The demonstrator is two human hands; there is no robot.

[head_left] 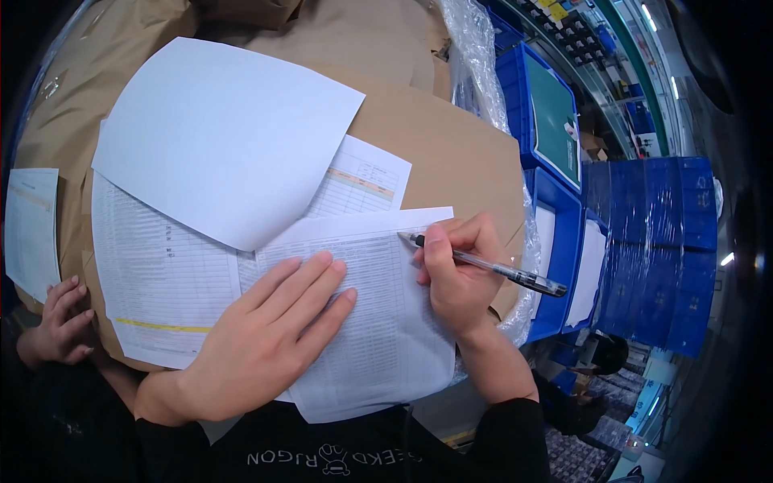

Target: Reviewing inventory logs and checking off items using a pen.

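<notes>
— Where's the pen [527,278]?
— Pinched in the right hand [460,291], thumb against fingers, tip toward half past nine, tail toward half past three
— And the printed sheet [386,342]?
— Beneath the tip, spreading toward seven o'clock from that pinch; I can't tell if they touch
— The left hand [267,340]?
— At eight o'clock from the right, laid on the sheet, fingers slightly spread

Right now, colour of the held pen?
The pen is clear with black parts, best in head view.

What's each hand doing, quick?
Left hand: open, resting on a printed sheet.
Right hand: closed, holding a pen.
Other person's hand: partly curled, grip unclear.
</notes>
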